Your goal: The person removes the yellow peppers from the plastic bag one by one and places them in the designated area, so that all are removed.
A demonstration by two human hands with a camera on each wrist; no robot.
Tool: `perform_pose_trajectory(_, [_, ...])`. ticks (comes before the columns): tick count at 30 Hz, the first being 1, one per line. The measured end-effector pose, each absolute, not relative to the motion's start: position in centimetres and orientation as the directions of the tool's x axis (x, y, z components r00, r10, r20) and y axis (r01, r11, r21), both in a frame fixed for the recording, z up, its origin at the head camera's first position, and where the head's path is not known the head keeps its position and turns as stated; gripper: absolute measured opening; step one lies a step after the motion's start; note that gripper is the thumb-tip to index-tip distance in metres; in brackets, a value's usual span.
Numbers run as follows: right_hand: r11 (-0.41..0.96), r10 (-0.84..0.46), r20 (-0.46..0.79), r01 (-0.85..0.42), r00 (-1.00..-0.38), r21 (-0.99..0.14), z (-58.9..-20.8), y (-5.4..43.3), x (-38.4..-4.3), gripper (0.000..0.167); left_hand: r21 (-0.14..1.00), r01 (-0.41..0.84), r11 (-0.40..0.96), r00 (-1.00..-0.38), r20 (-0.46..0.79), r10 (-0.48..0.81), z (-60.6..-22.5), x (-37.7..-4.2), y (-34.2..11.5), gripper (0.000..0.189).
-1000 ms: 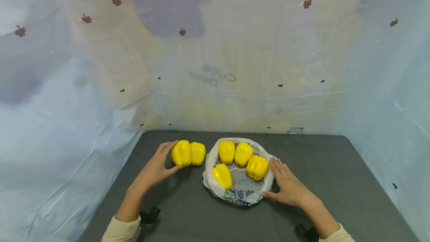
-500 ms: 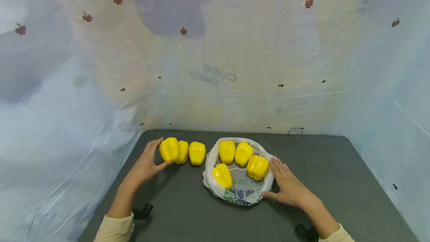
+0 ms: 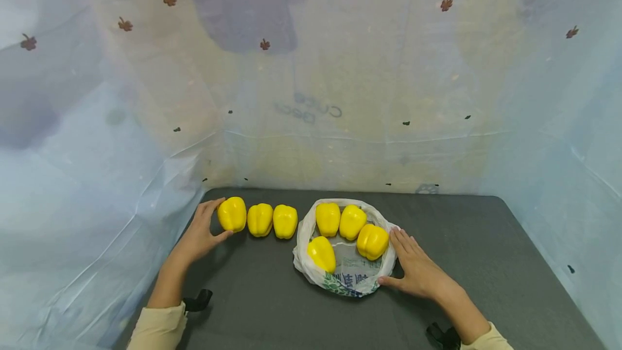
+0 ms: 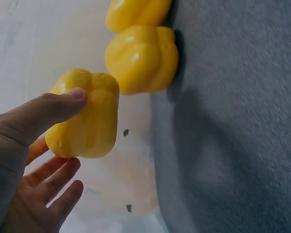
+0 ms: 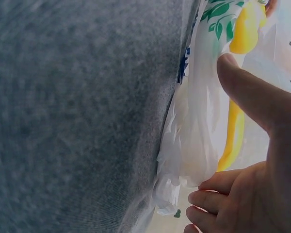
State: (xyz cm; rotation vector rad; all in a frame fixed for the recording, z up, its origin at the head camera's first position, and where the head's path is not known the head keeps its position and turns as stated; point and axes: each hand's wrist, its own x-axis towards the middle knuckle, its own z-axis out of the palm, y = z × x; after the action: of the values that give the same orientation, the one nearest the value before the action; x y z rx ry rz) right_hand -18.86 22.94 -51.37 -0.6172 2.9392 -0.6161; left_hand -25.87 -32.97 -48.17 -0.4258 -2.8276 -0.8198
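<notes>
In the head view my left hand (image 3: 200, 234) holds a yellow bell pepper (image 3: 231, 214) between thumb and fingers, left of two others. The left wrist view shows the thumb across this pepper (image 4: 89, 116), raised off the grey table. A second bell pepper (image 3: 260, 220) and a third bell pepper (image 3: 285, 221) stand side by side on the tabletop. My right hand (image 3: 419, 269) rests against the right side of a white plastic bag (image 3: 302, 263) with a rolled-down rim, its fingers mostly straight and spread. Several yellow bell peppers (image 3: 352, 222) lie inside the bag.
The dark grey table (image 3: 466, 242) ends at a back edge against a pale printed plastic sheet (image 3: 311, 161). More sheeting hangs along both sides. Black straps (image 3: 198, 300) sit at the wrists.
My left hand has moved left with its bell pepper, away from the two standing ones, and a gap now shows between them. The right hand and bag have stayed in place.
</notes>
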Motion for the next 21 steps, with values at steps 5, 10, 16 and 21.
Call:
perform_pose_trajectory(5, [0.838,-0.402,0.005,-0.37,-0.915,-0.401,-51.4,23.0,-18.9,0.125,0.489,0.29,0.823,-0.956,0.195,0.221,-48.7,-26.4,-33.7,0.092])
perform_pose_trajectory(10, [0.835,-0.405,0.0,-0.37,-0.914,-0.407,-51.4,23.0,-18.9,0.126,0.479,0.266,0.836,-0.963,0.158,0.216,-49.5,-27.0,-34.4,0.092])
perform_pose_trajectory(16, [0.834,-0.404,0.008,-0.372,-0.915,-0.407,-51.5,23.0,-18.9,0.125,0.477,0.252,0.842,-0.968,0.116,0.224,-50.2,-27.9,-34.8,0.091])
perform_pose_trajectory(21, [0.835,-0.406,0.02,-0.38,-0.914,-0.398,-51.6,22.9,-19.0,0.124,0.476,0.247,0.844,-0.968,0.091,0.233,-50.5,-28.6,-34.8,0.092])
